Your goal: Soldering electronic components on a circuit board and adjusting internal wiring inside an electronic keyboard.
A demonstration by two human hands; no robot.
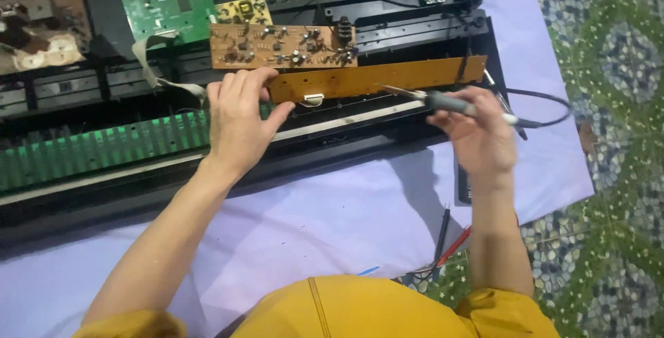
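Long orange-brown circuit board [387, 79] lying flat across open black casing, grey-handled soldering iron [443, 101] tip touching it
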